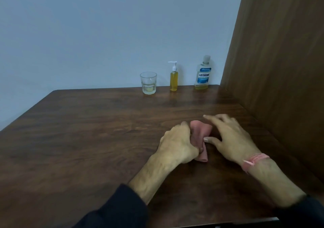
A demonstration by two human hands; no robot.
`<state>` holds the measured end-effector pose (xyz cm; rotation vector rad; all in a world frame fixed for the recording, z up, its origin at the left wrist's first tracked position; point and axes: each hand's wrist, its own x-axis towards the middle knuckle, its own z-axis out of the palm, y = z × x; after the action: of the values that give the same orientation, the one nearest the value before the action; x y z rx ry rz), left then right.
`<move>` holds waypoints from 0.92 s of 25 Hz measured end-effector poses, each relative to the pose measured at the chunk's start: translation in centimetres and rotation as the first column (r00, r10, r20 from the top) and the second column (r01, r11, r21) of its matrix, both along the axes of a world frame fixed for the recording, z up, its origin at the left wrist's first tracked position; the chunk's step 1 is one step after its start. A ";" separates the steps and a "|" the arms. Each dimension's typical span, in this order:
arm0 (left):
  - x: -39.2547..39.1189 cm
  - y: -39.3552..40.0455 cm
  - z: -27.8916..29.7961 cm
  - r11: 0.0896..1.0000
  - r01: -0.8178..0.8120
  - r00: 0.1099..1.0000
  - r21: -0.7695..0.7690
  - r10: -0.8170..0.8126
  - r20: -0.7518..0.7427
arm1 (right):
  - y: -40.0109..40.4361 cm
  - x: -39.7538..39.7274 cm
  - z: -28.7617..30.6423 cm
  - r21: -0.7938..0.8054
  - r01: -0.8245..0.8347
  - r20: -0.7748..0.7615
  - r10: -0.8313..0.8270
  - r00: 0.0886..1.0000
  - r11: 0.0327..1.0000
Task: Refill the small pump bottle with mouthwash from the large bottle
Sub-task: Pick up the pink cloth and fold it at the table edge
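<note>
Pump btl [174, 80], Listerine btl [202, 77] upright, capped

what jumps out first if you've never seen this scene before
First, the two hands at the near middle of the dark wooden table: the left hand grips a folded pink cloth, the right hand spread beside it. Then the far-edge row: a glass, a small pump bottle and a large mouthwash bottle.

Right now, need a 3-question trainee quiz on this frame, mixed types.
1. True or false: the pump bottle stands between the glass and the large bottle.
2. Which hand grips the pink cloth? A) left hand B) right hand C) neither
3. Fill in: the large bottle's cap is ___ (on/off).

Key: 1 true; 2 A; 3 on.
</note>
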<state>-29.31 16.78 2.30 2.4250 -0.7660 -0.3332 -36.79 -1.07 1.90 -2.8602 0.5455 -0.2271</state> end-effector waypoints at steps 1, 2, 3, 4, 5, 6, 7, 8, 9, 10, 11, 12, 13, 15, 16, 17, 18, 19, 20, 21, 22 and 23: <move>0.6 -0.2 0.2 1.000 -0.018 0.996 0.011 0.019 -0.084 | -0.2 0.4 0.0 0.022 0.091 0.009 -0.091 0.996 0.996; 1.1 -0.3 0.2 0.999 -0.018 0.992 0.027 0.021 -0.126 | -0.3 0.8 0.1 0.110 0.156 0.003 -0.157 0.988 0.982; 1.4 -0.3 0.2 0.999 -0.012 0.990 0.030 0.016 -0.139 | -0.3 1.2 0.2 0.262 0.183 -0.004 -0.188 0.982 0.948; 1.6 -0.3 0.1 0.999 -0.001 0.990 0.034 0.005 -0.142 | -0.3 1.7 0.0 0.443 0.176 0.008 -0.201 0.980 0.879; 1.7 -0.2 -0.1 1.000 0.006 0.990 0.024 -0.003 -0.138 | 0.0 2.1 0.0 0.588 0.160 0.027 -0.216 0.976 0.793; 1.7 -0.1 -0.3 1.000 0.009 0.991 0.006 -0.008 -0.132 | 0.2 2.4 0.0 0.672 0.147 0.034 -0.228 0.973 0.725; 1.6 -0.1 -0.5 1.000 0.008 0.991 -0.014 -0.009 -0.130 | 0.3 2.7 0.2 0.705 0.147 0.026 -0.232 0.972 0.694; 1.6 0.0 -0.6 0.999 0.003 0.992 -0.039 -0.008 -0.129 | 0.3 2.9 0.2 0.721 0.146 0.017 -0.227 0.974 0.678; 1.6 0.1 -0.8 0.998 0.000 0.991 -0.062 -0.009 -0.133 | 0.3 3.0 0.3 0.737 0.138 0.009 -0.213 0.977 0.662; 1.6 0.2 -1.0 0.997 0.000 0.991 -0.080 -0.011 -0.137 | 0.2 3.2 0.2 0.764 0.113 0.014 -0.192 0.981 0.635; 1.7 0.3 -1.1 0.995 0.000 0.990 -0.100 -0.014 -0.141 | 0.1 3.3 0.2 0.801 0.078 0.030 -0.171 0.985 0.593; 1.8 0.4 -1.2 0.991 -0.010 0.988 -0.133 -0.010 -0.152 | 0.0 3.3 0.1 0.840 0.037 0.059 -0.158 0.986 0.542; 2.1 0.5 -1.3 0.982 -0.037 0.984 -0.187 0.003 -0.176 | -0.1 3.3 0.1 0.870 -0.007 0.093 -0.149 0.984 0.492; 2.9 0.7 -1.4 0.926 -0.141 0.962 -0.349 0.046 -0.268 | -0.4 3.2 0.2 0.901 -0.101 0.170 -0.130 0.977 0.421; 3.4 0.8 -1.5 0.880 -0.207 0.941 -0.428 0.059 -0.334 | -0.4 3.3 0.4 0.912 -0.146 0.203 -0.115 0.972 0.384; 4.0 0.9 -1.5 0.832 -0.267 0.912 -0.486 0.056 -0.406 | -0.3 3.4 0.6 0.922 -0.188 0.236 -0.105 0.966 0.339; 4.5 1.1 -1.6 0.796 -0.310 0.880 -0.520 0.034 -0.473 | -0.1 3.6 0.7 0.928 -0.223 0.265 -0.105 0.959 0.300; 4.9 1.3 -1.7 0.768 -0.340 0.844 -0.543 -0.006 -0.537 | 0.1 3.9 0.8 0.930 -0.247 0.287 -0.118 0.951 0.271; 5.4 1.6 -1.8 0.741 -0.365 0.805 -0.563 -0.053 -0.591 | 0.3 4.3 0.9 0.933 -0.262 0.303 -0.141 0.943 0.248; 5.8 1.8 -1.9 0.712 -0.384 0.780 -0.588 -0.090 -0.619 | 0.5 4.8 1.0 0.935 -0.270 0.313 -0.172 0.934 0.231; 6.4 2.1 -2.1 0.677 -0.403 0.779 -0.616 -0.100 -0.619 | 0.7 5.3 1.0 0.938 -0.269 0.314 -0.203 0.927 0.221; 7.1 2.4 -2.2 0.637 -0.424 0.788 -0.643 -0.090 -0.609 | 1.0 6.0 1.0 0.941 -0.251 0.301 -0.223 0.927 0.227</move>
<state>-22.17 19.22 0.13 1.4200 -0.2604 -0.5323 -30.79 -0.02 2.87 -1.4514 0.3508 -0.2817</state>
